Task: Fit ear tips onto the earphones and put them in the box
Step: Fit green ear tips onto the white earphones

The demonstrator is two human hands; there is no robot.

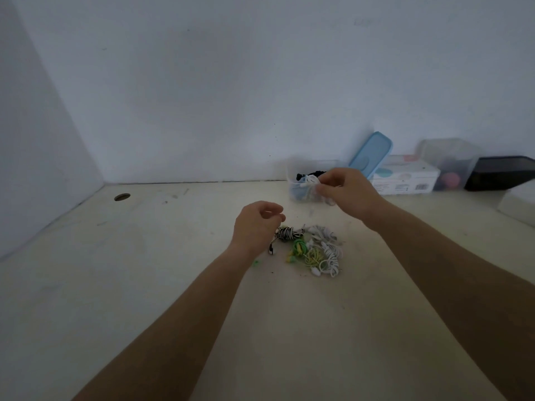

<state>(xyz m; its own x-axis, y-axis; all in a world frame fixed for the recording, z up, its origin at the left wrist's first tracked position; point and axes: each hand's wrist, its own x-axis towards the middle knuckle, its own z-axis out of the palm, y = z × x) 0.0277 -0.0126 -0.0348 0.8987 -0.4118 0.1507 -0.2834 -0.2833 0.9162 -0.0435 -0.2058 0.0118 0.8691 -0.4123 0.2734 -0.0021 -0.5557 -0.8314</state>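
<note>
The table (144,285) carries a clear box (293,193) standing open near the wall. The right hand (347,192) pinches a coiled white earphone (308,182) right over the box's rim. The best way is probably to lower the coil straight in so no loose cord snags the wall. A blue lid (370,151) leans just behind. The left hand (254,224) hovers curled above the earphone pile (312,250); whether it pinches anything I cannot tell.

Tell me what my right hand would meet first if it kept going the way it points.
Probably the clear box just ahead of the right hand, which pinches white earphones; depth is unclear.
</note>
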